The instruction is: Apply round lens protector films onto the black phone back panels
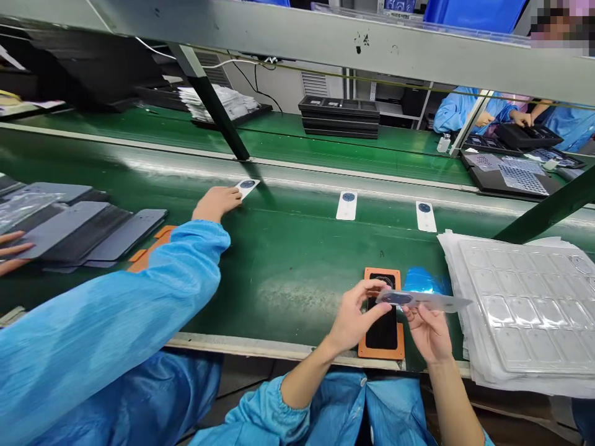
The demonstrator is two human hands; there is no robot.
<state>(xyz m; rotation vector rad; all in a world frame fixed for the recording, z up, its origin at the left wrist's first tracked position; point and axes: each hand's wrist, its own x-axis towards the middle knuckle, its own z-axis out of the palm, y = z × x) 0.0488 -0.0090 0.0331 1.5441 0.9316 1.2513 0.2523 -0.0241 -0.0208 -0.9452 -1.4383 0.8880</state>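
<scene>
My left hand (356, 313) pinches the left end of a thin, whitish, see-through sheet (434, 301) that carries a dark disc. At its middle underside, the fingers of my right hand (431, 334) are closed on the same sheet. Seen nearly edge-on, it is raised above the bench. Below lies an orange frame (400, 347) with a black, phone-shaped plate (383, 331) inside, partly hidden by my left hand. A shiny blue film (423, 280) sits just behind the sheet.
On the green belt (288, 248) lie white cards with dark discs, including two (346, 207) (426, 217). A co-worker's hand (216, 203) touches another card (247, 186). Clear moulded trays (534, 310) are stacked right; grey panels (116, 238) lie left. A slanted post (548, 207) crosses the right.
</scene>
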